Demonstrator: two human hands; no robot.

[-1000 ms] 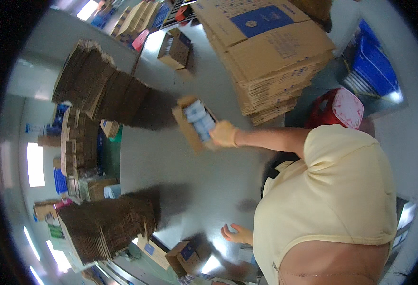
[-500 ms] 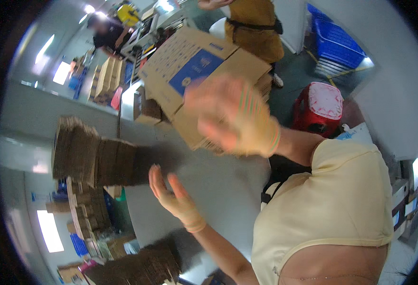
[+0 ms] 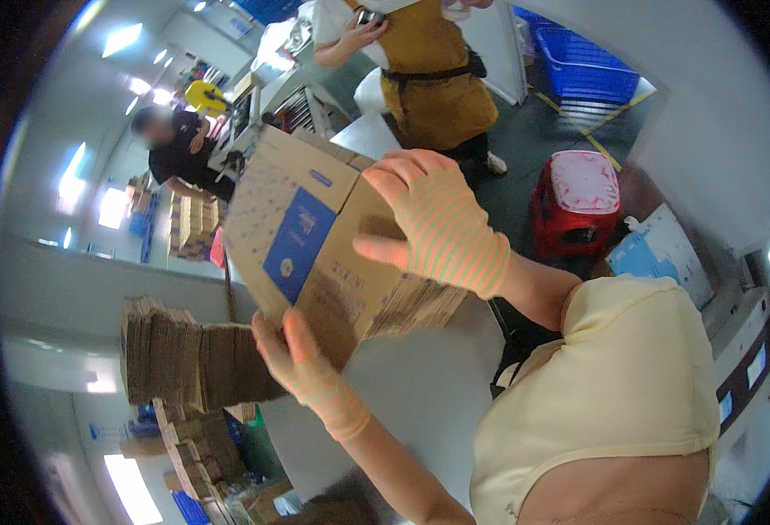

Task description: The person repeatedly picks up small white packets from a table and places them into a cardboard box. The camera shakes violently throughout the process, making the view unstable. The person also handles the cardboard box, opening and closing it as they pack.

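A flattened cardboard box [image 3: 332, 302], brown with a blue printed panel, stands tilted up in front of me. My right hand [image 3: 450, 232], in a striped fingerless glove, grips its upper right part, fingers bent and thumb against the printed face. At the lower left corner my left hand [image 3: 306, 372], gloved the same way, pinches the edge between thumb and fingers. Under and behind it, a stack of flat cardboard boxes [image 3: 424, 306] lies on the grey table [image 3: 402, 376].
Another stack of folded cardboard [image 3: 170, 359] stands at the left. A person in a mustard apron [image 3: 437, 79] is across the table, and a person in black [image 3: 183, 149] farther left. On the right are a red stool [image 3: 577, 201] and a blue basket [image 3: 586, 66].
My right hand has come down onto the box's edge. My left hand, open and apart from the box before, now holds its corner. The box has tipped up toward the left.
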